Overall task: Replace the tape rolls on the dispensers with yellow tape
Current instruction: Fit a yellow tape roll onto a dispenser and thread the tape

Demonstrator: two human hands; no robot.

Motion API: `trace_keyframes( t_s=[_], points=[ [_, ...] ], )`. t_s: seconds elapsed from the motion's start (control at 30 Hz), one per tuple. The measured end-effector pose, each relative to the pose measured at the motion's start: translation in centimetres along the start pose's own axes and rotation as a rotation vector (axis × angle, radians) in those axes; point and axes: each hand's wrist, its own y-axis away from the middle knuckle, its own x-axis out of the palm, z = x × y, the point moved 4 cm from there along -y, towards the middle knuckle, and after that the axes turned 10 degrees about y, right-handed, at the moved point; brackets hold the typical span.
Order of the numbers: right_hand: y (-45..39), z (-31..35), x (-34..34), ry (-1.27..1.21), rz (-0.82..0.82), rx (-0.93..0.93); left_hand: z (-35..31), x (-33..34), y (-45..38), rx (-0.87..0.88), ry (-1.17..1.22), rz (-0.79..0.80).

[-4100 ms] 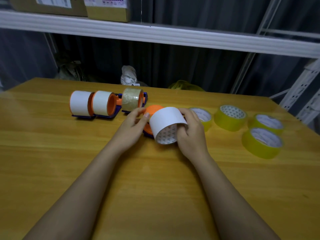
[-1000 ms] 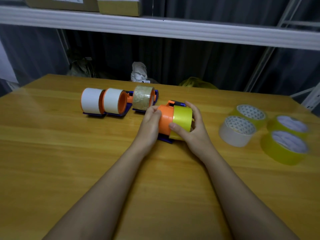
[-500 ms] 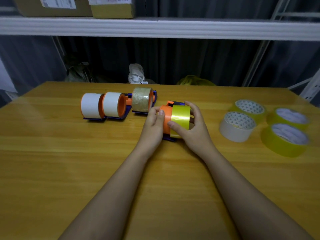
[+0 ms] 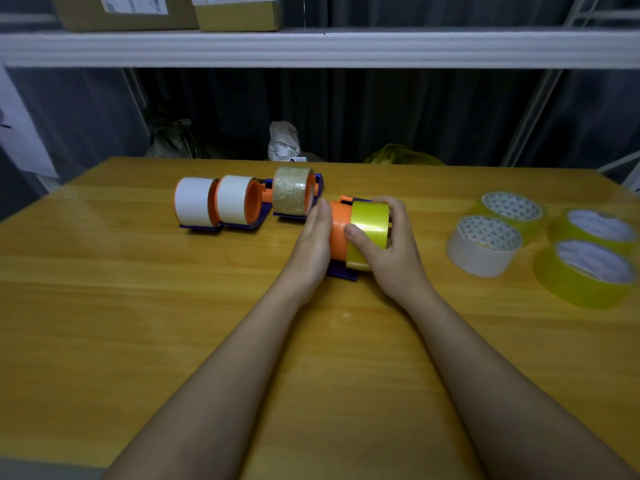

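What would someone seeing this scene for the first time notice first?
Probably the yellow roll at the table's centre, gripped by the right hand on an orange dispenser that the flat left hand presses. Next, the row behind and to the left: two white rolls and a brown roll on dispensers. On the right lie three loose yellow rolls and one loose white roll.

No text can be read. The boxes (image 4: 128,12) on the shelf (image 4: 311,46) bear white labels, their print too blurred.
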Motion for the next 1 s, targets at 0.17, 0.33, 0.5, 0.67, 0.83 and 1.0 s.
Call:
trace_keyframes(
  t_s=[0.17,0.33,0.5,0.67,0.83,1.0],
  points=[
    [0.4,0.1,0.2,-0.039,-0.041,0.003,-0.5,1.2,1.1,0.061,-0.014,0.033],
    [0.1,0.5,0.4,-0.125,-0.057,0.102,-0.3,1.7,1.4,0.076,-0.016,0.029],
    [0.2,1.1,0.1,0.008,-0.100,-0.058,-0.6,1.4,0.9,0.081,-0.009,0.035],
    [0.4,1.9,-0.1,0.133,-0.111,-0.185,-0.5,1.0,1.0,-0.027,0.112,-0.031],
    [0.8,2.5,0.1,0.185,-0.137,-0.245,0.2,0.7,0.9,-0.083,0.177,-0.051],
    [0.8,3.0,0.4,0.081,-0.163,-0.236,-0.6,1.0,1.2,0.025,0.064,-0.104]
  ],
)
